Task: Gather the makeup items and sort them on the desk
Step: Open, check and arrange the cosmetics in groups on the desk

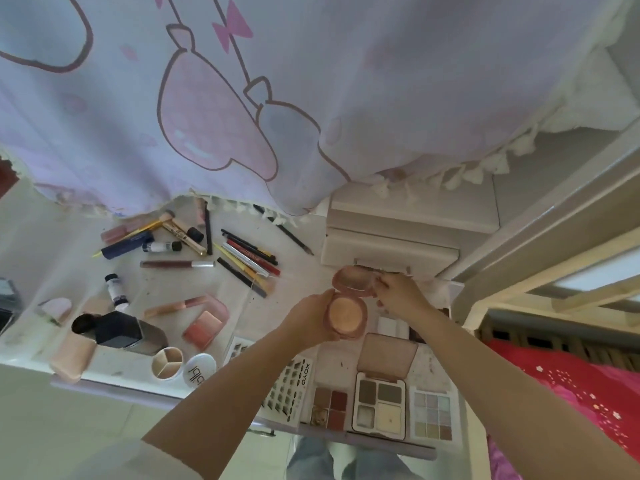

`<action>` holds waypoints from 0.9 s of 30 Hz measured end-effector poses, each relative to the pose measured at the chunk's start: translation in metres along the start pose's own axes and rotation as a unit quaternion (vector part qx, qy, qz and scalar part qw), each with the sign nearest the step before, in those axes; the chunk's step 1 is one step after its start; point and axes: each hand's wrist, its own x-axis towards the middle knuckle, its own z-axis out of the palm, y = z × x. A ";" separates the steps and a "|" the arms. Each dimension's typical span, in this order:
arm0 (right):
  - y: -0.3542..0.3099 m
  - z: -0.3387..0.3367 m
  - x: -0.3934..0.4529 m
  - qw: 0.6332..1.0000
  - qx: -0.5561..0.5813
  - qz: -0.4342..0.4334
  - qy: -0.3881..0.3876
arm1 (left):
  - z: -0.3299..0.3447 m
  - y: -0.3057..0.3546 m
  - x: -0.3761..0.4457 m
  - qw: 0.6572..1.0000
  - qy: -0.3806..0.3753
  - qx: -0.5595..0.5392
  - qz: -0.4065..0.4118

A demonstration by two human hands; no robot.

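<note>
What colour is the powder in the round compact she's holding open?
Peachy orange, set in a pink case, in the round compact held by the left hand; the head view shows it.

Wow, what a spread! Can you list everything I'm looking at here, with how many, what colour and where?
Round compact: one, pink, open, held over the desk.
Eyeshadow palettes: about four, near front edge.
Pencils and liners: a bunch, black, red, yellow, centre.
Tubes and brushes: a pile, far left.
Dark bottle: one, lying left.
Square blush: one, pink, left of centre.
Organiser: one, white, behind the compact.
Curtain: one, pale with pink cartoons, back.
Left hand: grips compact base.
Right hand: pinches its lid.
</note>
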 end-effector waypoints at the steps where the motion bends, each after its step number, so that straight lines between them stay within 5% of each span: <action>1: 0.004 0.001 0.005 0.999 -0.047 0.004 -0.008 | 0.004 0.000 0.005 1.000 -0.006 0.013 -0.008; 5: 0.012 0.004 0.018 0.987 -0.158 0.021 0.010 | 0.016 0.001 0.014 0.998 -0.005 0.045 -0.036; 20: 0.013 0.007 0.022 0.989 -0.146 0.023 0.024 | 0.029 0.007 0.002 0.994 0.003 0.087 -0.064; 27: 0.000 0.018 -0.013 0.956 -0.244 -0.122 0.110 | -0.002 -0.006 -0.031 0.980 0.110 0.148 -0.069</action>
